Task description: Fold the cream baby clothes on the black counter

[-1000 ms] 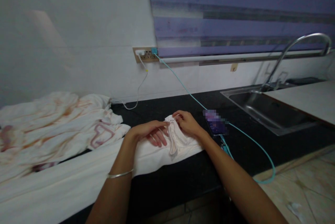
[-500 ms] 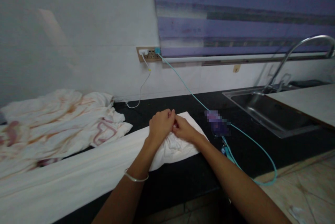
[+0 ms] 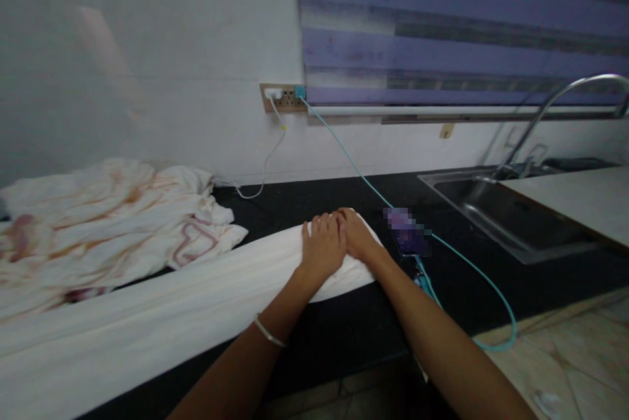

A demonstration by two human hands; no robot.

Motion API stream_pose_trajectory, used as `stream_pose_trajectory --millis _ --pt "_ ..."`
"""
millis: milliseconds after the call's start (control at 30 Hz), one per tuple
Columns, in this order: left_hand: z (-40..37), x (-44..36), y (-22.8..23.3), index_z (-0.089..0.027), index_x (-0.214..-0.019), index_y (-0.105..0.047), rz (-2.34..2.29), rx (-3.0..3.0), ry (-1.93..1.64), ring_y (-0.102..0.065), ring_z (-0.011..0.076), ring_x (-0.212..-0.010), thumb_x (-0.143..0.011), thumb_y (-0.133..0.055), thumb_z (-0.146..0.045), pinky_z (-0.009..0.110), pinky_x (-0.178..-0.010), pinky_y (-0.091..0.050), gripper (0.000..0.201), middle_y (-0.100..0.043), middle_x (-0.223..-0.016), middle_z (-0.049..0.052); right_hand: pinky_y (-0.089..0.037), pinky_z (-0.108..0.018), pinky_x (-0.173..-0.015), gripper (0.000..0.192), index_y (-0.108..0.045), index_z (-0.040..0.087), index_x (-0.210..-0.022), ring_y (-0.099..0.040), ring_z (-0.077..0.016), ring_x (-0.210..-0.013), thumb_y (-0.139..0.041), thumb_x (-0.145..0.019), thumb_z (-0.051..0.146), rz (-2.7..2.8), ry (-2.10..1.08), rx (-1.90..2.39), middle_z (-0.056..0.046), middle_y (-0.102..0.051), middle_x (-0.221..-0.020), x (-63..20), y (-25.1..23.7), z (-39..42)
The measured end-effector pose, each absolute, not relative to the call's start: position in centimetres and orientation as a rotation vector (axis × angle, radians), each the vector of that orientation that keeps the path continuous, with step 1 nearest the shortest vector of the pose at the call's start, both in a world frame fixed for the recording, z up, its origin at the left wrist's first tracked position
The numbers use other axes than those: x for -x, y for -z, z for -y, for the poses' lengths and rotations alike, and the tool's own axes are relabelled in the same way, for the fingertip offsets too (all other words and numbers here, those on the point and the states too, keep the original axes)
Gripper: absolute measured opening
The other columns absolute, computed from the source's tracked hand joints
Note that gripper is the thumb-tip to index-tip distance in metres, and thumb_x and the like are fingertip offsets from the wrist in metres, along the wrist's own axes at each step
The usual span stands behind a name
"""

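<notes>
The white cloth (image 3: 206,295) lies on the dark bench (image 3: 344,331) as a long band, from the near left, where it leaves the view, to its right end under the hands. The left hand (image 3: 323,243) is laid over it with the back up, the fingers rather straight and slightly apart. The right hand (image 3: 358,236) is beside it, touching, with bent fingers. What is under the palms is hidden, so I cannot tell if the hands grip the cloth.

The cloth looks thin and soft, with shallow creases along it; in my opinion, uneven pressing could bunch it or pull it crooked. At its far side is a crumpled pile (image 3: 128,217) of whitish fabric with brown and pinkish marks and a heart-like outline. If these marks are wet, contact may stain the cloth.

Just right of the right forearm is the phone (image 3: 413,243), flat and glossy. A smooth teal cable (image 3: 363,177) comes to it from the socket (image 3: 289,99); a forearm that swings right could perhaps catch it. Further right are the metal sink (image 3: 511,220), partly under a pale board (image 3: 584,197), and the curved, shiny tap (image 3: 528,130).
</notes>
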State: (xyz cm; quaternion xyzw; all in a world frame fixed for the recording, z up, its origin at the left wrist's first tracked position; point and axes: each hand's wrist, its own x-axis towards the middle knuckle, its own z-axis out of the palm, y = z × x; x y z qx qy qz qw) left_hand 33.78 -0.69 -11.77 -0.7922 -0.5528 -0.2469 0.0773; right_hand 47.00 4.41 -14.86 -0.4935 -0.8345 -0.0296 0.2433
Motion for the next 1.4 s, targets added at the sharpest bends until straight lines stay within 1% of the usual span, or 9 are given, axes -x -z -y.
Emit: stream_pose_trajectory --millis 100,300,400,533,667,967,1133,1267,1400 --pt "0.5 -32.4 12.7 -0.017 -0.145 -0.054 1.779 2.437 0.625 -0.044 0.0343 -0.144 -0.107 -0.029 -0.039 0.057 -0.119 -0.037 0.050 -0.053 -0.155 0.013 -0.036 -0.044 -0.118 0.044 -0.057 0.008 -0.142 -0.047 -0.0270 -0.137 -0.044 -0.105 0.026 2.317 0.048 1.378 -0.022 -0.057 -0.144 -47.4 14.7 -4.3" --pt "1.8 -27.8 13.2 -0.023 -0.164 -0.032 1.960 2.486 0.401 -0.027 0.0451 -0.156 -0.104 -0.032 -0.058 0.065 -0.125 -0.024 0.070 -0.030 -0.172 0.012 -0.021 -0.063 -0.123 0.050 -0.051 0.020 -0.150 -0.031 -0.0345 -0.152 -0.049 -0.106 0.043 2.175 -0.152 1.505 -0.019 -0.047 -0.157 -47.6 14.3 -3.8" --pt "2.5 -26.8 13.1 -0.032 -0.166 -0.028 2.014 2.476 0.337 -0.023 0.0493 -0.156 -0.102 -0.029 -0.063 0.074 -0.123 -0.019 0.070 -0.029 -0.172 0.010 -0.030 -0.059 -0.120 0.055 -0.052 0.011 -0.147 -0.037 -0.0379 -0.148 -0.056 -0.102 0.042 1.984 -0.155 1.530 -0.028 -0.049 -0.150 -48.0 13.9 -3.8" --pt "2.5 -26.9 13.3 -0.031 -0.167 -0.024 2.010 2.495 0.316 -0.019 0.0494 -0.157 -0.103 -0.022 -0.061 0.074 -0.123 -0.016 0.070 -0.027 -0.173 0.010 -0.044 -0.055 -0.108 0.045 -0.059 0.005 -0.132 -0.058 -0.0395 -0.128 -0.053 -0.101 0.037 1.667 -0.110 1.793 -0.033 -0.062 -0.128 -48.9 12.6 -3.5" --pt "1.7 -27.0 13.7 -0.028 -0.168 -0.020 1.957 2.507 0.298 -0.019 0.0478 -0.158 -0.104 -0.019 -0.060 0.073 -0.124 -0.016 0.071 -0.024 -0.174 0.009 -0.050 -0.051 -0.099 0.043 -0.068 0.003 -0.119 -0.068 -0.0406 -0.115 -0.055 -0.098 0.039 1.695 -0.328 2.043 -0.033 -0.070 -0.115 -49.4 11.1 -2.8" --pt "-0.8 -27.3 13.7 -0.006 -0.166 -0.014 1.887 2.588 0.307 -0.019 0.0414 -0.159 -0.105 -0.012 -0.044 0.068 -0.127 -0.015 0.072 -0.026 -0.172 0.015 -0.053 -0.041 -0.096 0.029 -0.074 0.009 -0.099 -0.070 -0.0339 -0.110 -0.058 -0.097 0.033 1.890 -0.598 1.831 -0.024 -0.074 -0.114 -51.2 9.6 -3.1" --pt "-2.6 -27.5 13.7 -0.008 -0.166 -0.018 1.799 2.640 0.324 -0.022 0.0379 -0.159 -0.105 -0.015 -0.045 0.062 -0.128 -0.018 0.071 -0.030 -0.171 0.015 -0.061 -0.037 -0.074 0.022 -0.069 0.017 -0.106 -0.070 -0.0220 -0.081 -0.057 -0.096 0.032 1.572 -1.262 1.363 -0.011 -0.074 -0.095 -52.4 8.7 -2.4" --pt "-3.2 -27.6 13.6 -0.009 -0.166 -0.021 1.799 2.639 0.347 -0.023 0.0381 -0.159 -0.105 -0.015 -0.046 0.061 -0.128 -0.018 0.071 -0.030 -0.171 0.014 -0.063 -0.042 -0.079 0.046 -0.061 0.022 -0.128 -0.072 -0.0214 -0.092 -0.056 -0.083 0.014 1.536 -1.419 0.983 -0.012 -0.068 -0.125 -52.1 8.9 -2.3" --pt "-2.6 -27.8 13.7 -0.011 -0.165 -0.024 1.827 2.641 0.356 -0.020 0.0387 -0.160 -0.105 -0.016 -0.047 0.061 -0.129 -0.017 0.070 -0.029 -0.171 0.012 -0.052 -0.049 -0.106 0.065 -0.054 0.020 -0.139 -0.062 -0.0254 -0.121 -0.060 -0.075 0.009 1.809 -0.827 1.069 -0.015 -0.057 -0.143 -51.6 11.0 -3.4"
